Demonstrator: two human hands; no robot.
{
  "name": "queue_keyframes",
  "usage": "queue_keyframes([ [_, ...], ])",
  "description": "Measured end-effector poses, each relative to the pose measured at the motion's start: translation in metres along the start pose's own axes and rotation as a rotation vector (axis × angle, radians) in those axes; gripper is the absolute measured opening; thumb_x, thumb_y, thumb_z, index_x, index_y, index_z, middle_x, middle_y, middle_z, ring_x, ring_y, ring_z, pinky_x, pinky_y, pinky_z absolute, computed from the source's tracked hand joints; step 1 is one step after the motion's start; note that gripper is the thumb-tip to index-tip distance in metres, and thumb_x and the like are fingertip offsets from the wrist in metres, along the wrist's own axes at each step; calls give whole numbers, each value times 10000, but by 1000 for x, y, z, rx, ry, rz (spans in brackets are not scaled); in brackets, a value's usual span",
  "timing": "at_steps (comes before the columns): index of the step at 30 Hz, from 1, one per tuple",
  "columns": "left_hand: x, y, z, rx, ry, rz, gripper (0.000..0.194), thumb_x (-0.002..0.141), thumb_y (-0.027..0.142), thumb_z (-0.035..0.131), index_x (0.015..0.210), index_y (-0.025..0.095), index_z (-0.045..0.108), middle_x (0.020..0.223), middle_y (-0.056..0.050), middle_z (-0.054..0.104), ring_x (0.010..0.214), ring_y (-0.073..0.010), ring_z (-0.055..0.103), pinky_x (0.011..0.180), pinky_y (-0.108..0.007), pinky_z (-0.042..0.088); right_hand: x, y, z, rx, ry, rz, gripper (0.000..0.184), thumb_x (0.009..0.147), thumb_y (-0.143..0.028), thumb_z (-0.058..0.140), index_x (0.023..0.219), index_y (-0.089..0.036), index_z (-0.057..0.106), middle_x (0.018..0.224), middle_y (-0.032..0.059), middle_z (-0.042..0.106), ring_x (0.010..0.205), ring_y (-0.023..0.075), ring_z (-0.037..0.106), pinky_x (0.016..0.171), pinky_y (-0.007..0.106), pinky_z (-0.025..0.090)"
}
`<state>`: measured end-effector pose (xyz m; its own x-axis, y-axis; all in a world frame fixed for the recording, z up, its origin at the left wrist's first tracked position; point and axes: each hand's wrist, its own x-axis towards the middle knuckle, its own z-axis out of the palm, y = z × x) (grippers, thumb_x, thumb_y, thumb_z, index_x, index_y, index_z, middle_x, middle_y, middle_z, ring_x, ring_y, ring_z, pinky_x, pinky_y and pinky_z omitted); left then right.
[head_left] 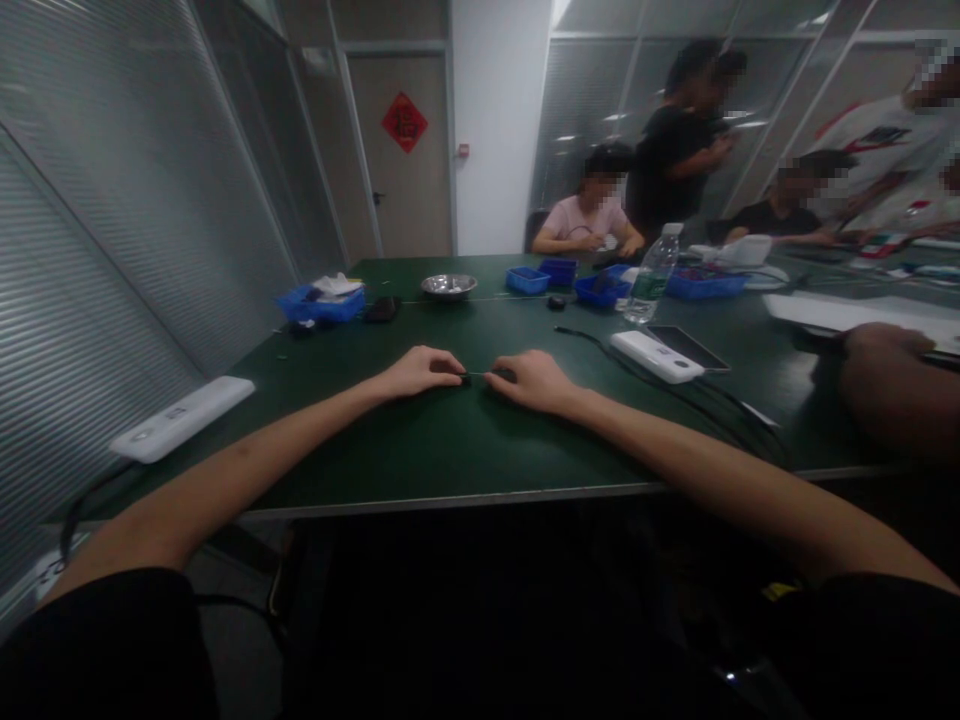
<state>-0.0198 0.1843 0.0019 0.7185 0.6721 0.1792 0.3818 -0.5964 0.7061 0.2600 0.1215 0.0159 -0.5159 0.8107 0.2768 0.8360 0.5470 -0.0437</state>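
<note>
Both hands meet low over the middle of the green table point(420, 450). My left hand point(417, 373) is closed in a pinch, its thumb and fingertips at a small black piece point(466, 380) whose kind I cannot make out. A short gap to the right, my right hand point(536, 381) is closed around a small dark object point(504, 375), mostly hidden by the fingers. Between the two hands runs a thin pale line, perhaps a slim shaft or wire; it is too fine to tell which piece it belongs to.
Beyond my hands stand a metal bowl point(448, 287), a blue tray point(321, 302) and another blue tray point(528, 280). White power banks lie left point(184, 418) and right point(657, 357), near a water bottle point(655, 275). Another person's arm point(896, 390) reaches in at right; several people are behind.
</note>
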Motion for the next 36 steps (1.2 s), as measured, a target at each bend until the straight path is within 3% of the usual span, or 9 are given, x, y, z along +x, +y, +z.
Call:
queue_keyframes([
  [3,-1,3,9,2,39,20,338,890,415,732,1148,203,783,1119,-88,776,1000,-232,718,904,-359,541,-1,0,-1,2,13,-2,474,1032,-563,436,1129,-228,757,877,66,765,764,205,673,687,293,384],
  [28,-2,-1,7,76,137,29,225,914,314,698,1096,220,790,1091,-62,781,1002,-226,717,947,-370,526,-2,-5,-3,24,14,-65,450,1031,-540,453,1141,-227,757,902,67,770,768,202,666,702,293,384],
  [36,-4,7,12,46,71,69,255,926,345,690,1123,224,797,1102,-62,778,1017,-226,710,932,-345,517,-4,-8,-3,46,15,-107,434,1047,-513,446,1187,-219,734,962,74,768,801,199,664,726,286,391],
])
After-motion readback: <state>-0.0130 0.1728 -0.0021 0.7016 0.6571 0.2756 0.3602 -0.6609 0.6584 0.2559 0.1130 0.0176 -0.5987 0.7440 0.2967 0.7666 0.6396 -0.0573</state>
